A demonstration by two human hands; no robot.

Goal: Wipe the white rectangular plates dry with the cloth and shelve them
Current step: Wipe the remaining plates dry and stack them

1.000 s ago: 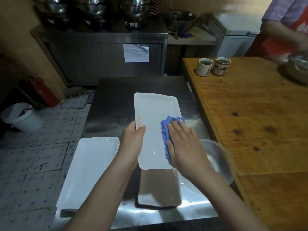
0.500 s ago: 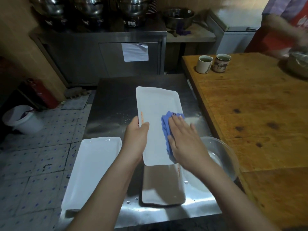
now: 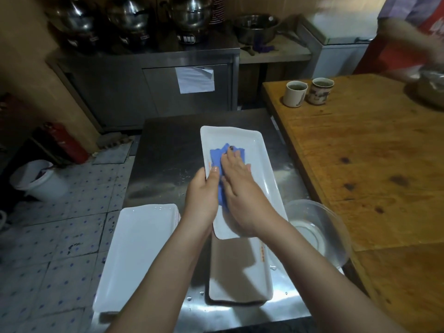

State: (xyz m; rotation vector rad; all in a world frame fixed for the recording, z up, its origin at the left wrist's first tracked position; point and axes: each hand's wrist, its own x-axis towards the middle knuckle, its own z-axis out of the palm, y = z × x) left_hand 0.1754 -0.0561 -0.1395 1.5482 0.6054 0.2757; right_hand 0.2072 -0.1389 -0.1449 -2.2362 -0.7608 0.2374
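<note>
A white rectangular plate (image 3: 257, 164) is held above the steel table, long side pointing away from me. My left hand (image 3: 203, 198) grips its left edge, thumb on top. My right hand (image 3: 240, 186) lies flat on a blue cloth (image 3: 217, 156) and presses it onto the plate's left half. Below the held plate another white rectangular plate (image 3: 237, 275) lies on the table. A stack of white rectangular plates (image 3: 137, 255) sits at the table's front left.
The steel table (image 3: 168, 152) stands between a tiled floor on the left and a wooden table (image 3: 372, 164) on the right. A clear plastic bowl (image 3: 322, 227) sits at the right edge. Two mugs (image 3: 308, 92) and another person's arm (image 3: 408, 37) are at the far right.
My right hand has slid the blue cloth from the plate's right side across to its left half and farther up. The left hand keeps its grip on the edge.
</note>
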